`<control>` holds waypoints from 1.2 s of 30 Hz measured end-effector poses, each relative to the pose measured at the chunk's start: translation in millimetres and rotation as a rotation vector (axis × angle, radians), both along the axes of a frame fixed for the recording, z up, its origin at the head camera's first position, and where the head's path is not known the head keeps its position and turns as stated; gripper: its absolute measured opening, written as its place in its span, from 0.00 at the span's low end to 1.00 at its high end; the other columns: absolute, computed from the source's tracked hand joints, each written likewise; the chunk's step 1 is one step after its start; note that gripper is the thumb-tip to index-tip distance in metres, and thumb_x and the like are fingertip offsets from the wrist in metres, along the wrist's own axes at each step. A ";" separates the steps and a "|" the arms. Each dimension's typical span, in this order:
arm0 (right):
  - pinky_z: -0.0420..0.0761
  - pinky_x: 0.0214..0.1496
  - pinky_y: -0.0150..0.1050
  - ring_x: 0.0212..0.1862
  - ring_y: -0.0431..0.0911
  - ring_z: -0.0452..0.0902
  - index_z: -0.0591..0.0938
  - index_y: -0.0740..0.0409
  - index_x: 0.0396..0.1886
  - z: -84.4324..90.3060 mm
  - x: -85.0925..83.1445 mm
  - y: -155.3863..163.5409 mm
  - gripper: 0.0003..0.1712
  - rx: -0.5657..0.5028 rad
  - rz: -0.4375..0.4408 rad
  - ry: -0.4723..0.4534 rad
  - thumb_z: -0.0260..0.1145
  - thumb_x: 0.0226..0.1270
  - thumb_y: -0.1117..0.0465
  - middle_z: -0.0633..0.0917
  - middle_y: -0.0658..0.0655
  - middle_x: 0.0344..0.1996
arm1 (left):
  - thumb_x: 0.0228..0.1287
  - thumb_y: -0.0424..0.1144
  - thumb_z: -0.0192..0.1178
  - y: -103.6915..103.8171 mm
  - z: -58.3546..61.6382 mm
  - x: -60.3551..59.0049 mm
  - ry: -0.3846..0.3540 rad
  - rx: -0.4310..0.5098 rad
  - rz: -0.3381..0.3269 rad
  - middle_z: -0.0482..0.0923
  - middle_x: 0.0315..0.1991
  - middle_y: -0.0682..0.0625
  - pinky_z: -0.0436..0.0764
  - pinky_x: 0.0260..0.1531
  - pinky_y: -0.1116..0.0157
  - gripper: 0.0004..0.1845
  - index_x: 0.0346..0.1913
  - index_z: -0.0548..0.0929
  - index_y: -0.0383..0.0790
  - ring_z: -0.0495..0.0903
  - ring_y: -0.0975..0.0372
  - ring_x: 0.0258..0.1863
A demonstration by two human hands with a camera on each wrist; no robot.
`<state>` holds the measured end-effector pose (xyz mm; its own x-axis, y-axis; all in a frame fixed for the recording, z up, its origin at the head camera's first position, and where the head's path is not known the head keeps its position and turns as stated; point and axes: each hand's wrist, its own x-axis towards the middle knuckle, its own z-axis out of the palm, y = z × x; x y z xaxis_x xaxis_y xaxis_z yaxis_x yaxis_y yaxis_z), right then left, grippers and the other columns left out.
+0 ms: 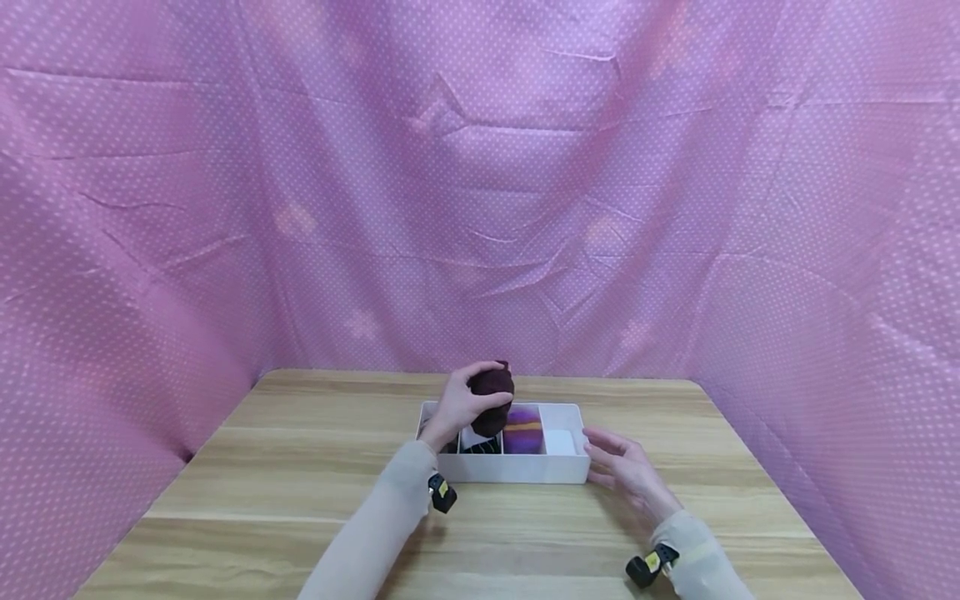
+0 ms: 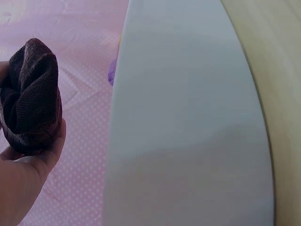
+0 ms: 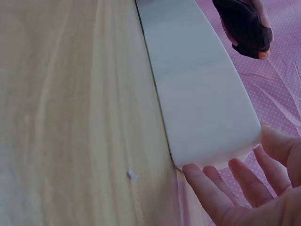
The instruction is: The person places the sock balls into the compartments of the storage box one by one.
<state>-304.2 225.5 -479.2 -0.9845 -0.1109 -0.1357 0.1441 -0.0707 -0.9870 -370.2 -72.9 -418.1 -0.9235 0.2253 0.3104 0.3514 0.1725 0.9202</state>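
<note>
sock bundle (image 1: 492, 392): dark ribbed knit | box (image 1: 517, 468): smooth matt plastic | table (image 1: 300, 467): wood

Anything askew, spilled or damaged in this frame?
Nothing stands out. The white divided box sits square on the wooden table. The left hand grips a dark maroon rolled sock above it; the right hand lies open by its right end.

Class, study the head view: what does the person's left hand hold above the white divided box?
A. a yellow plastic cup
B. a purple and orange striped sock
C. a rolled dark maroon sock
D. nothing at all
C: the left hand grips a rolled dark maroon sock above the white divided box, while the purple and orange striped sock lies in a compartment.
</note>
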 end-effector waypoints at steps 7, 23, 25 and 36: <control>0.79 0.60 0.52 0.57 0.51 0.77 0.66 0.67 0.70 -1.7 -1.4 0.1 0.32 -0.027 -0.031 -0.001 0.63 0.69 0.65 0.66 0.71 0.69 | 0.51 0.44 0.76 12.6 0.0 0.7 -0.006 0.021 -0.001 0.79 0.55 0.46 0.81 0.46 0.55 0.25 0.54 0.83 0.54 0.79 0.51 0.50; 0.77 0.62 0.53 0.61 0.55 0.74 0.63 0.67 0.72 -0.2 0.6 3.0 0.33 -0.017 0.008 -0.011 0.62 0.71 0.63 0.66 0.71 0.69 | 0.50 0.42 0.76 54.6 -8.7 7.5 0.052 0.036 -0.043 0.82 0.51 0.48 0.81 0.45 0.59 0.23 0.50 0.83 0.52 0.81 0.56 0.46; 0.78 0.61 0.52 0.61 0.55 0.74 0.63 0.68 0.72 -0.8 0.2 3.6 0.33 -0.022 0.010 -0.006 0.61 0.71 0.63 0.66 0.72 0.69 | 0.50 0.43 0.76 60.6 -11.5 8.8 0.065 0.011 -0.029 0.82 0.50 0.49 0.80 0.45 0.60 0.22 0.50 0.83 0.53 0.80 0.57 0.46; 0.79 0.60 0.51 0.59 0.53 0.76 0.63 0.69 0.72 -1.7 2.8 8.3 0.33 -0.016 0.032 0.010 0.61 0.71 0.65 0.67 0.72 0.68 | 0.48 0.45 0.77 90.9 -23.0 10.2 0.134 -0.015 0.074 0.81 0.52 0.51 0.79 0.51 0.57 0.22 0.48 0.82 0.54 0.79 0.57 0.50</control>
